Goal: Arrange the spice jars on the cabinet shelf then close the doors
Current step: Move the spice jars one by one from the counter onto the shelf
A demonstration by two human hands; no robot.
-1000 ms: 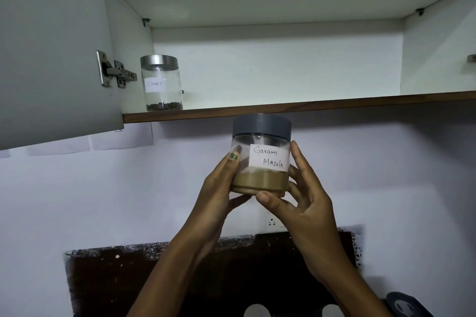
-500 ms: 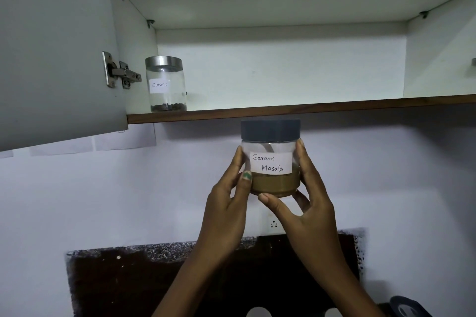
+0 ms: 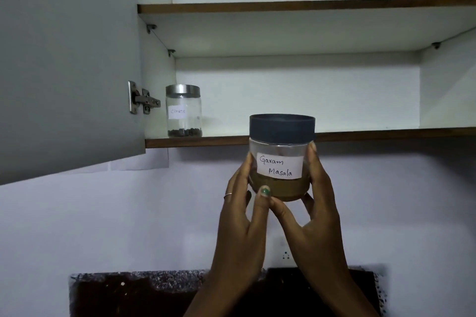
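Since the picture of half a second ago, both my hands have lifted the Garam Masala jar [image 3: 281, 157] higher: its dark lid then hung just under the front edge of the lower shelf [image 3: 360, 134], and now the lid crosses that edge, while the clear body with the white label is below it. The view has tipped upward as well, so a second, upper shelf [image 3: 283, 5] shows, which I did not see earlier. For the task this means, I judge, that the jar is almost high enough to go in; it is not on the shelf yet and must rise a little more before I push it forward.

My left hand [image 3: 240, 226] holds the jar from the left, with the thumb on its lower front, and my right hand [image 3: 315, 216] holds it from the right and under the base; the fingers [image 3: 313, 159] of both are closed around the jar, which stands upright.

Counting: I see two spice jars, this one in my hands and one Cloves jar [image 3: 183, 110] with a metal lid, standing at the left end of the lower shelf, well apart from mine. One door [image 3: 67, 59] is visible, on the left, wide open; the right door is out of view.
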